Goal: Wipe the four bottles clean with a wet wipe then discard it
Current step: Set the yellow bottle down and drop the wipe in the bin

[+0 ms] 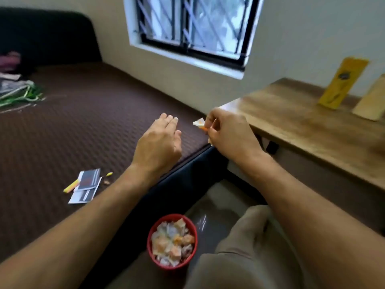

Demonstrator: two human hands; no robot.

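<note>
Right hand [228,135] raised over bed edge, fingers pinching a small white-and-orange sachet [199,123] — wet wipe or its wrapper, cannot tell. Left hand [160,146] beside it, fingers straight, holding nothing. Red bin [191,224] on floor below, full of crumpled wipes. Bottles out of sight.

Brown mattress [87,126] to my left; on it a pair of small packets [86,187], a yellow strip [71,186] just beside them, green cords [23,97] at the far end; wooden desk [295,117] to my right bears a yellow card [341,82]; a red bin [192,226] full of crumpled wipes stands on the floor [210,197].
</note>
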